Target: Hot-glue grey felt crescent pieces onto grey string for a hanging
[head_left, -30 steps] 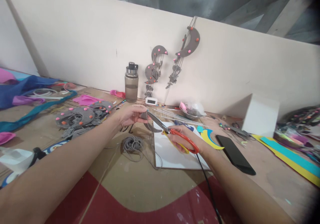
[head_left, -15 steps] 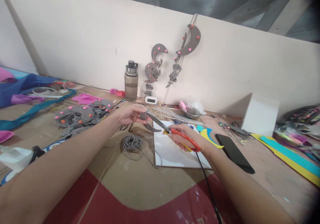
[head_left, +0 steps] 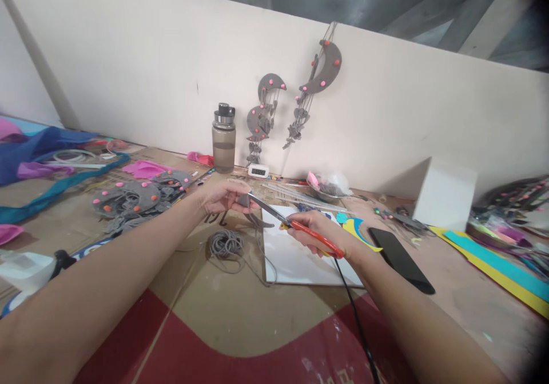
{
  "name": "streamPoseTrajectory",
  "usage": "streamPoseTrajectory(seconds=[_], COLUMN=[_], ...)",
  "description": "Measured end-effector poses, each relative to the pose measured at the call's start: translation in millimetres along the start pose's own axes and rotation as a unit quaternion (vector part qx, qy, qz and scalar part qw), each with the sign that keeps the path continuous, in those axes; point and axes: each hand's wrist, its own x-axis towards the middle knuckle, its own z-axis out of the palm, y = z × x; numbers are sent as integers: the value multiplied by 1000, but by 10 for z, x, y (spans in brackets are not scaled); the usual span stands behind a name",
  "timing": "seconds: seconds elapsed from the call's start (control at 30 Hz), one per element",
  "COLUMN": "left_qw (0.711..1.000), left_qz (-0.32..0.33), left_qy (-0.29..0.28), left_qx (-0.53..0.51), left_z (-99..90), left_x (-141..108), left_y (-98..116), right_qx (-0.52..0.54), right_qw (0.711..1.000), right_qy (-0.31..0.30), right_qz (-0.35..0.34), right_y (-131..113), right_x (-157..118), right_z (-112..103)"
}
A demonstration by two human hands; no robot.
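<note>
My left hand [head_left: 225,197] pinches a small piece of grey felt [head_left: 244,200], and a curved grey strip [head_left: 261,222] hangs below it. Scissors with red and yellow handles [head_left: 315,237] are in my right hand [head_left: 309,228], its fingers wrapped round them. Their blades point up and left, with the tips at the felt by my left fingertips. Under my hands lie a coil of grey cord [head_left: 226,243] and a white board [head_left: 295,264]. A loose strand of cord reaches onto the board's left edge.
Behind my hands stand a water bottle [head_left: 223,144] and a small white clock [head_left: 258,171]. Grey moon ornaments [head_left: 328,70] hang on the wall. A black phone [head_left: 401,259] lies right of the board. Felt pieces with pink and orange dots [head_left: 128,197] are at left.
The view has shifted very slightly. Both hands keep nearly the same pose, with the scissor blades still at the felt and looking closer together.
</note>
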Motion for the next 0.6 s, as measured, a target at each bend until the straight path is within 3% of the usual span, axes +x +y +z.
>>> streamPoseTrajectory(seconds=[0.33, 0.6], left_qw=[1000, 1000], left_qz=[-13, -2], left_qy=[16, 31], left_qx=[2, -6], left_z=[30, -6], left_x=[-10, 5], left_y=[12, -8], right_qx=[-5, -38], right_qw=[1000, 999], right_qy=[1, -2], right_qz=[-25, -32], right_y=[74, -16], right_x=[37, -7], right_z=[-5, -17])
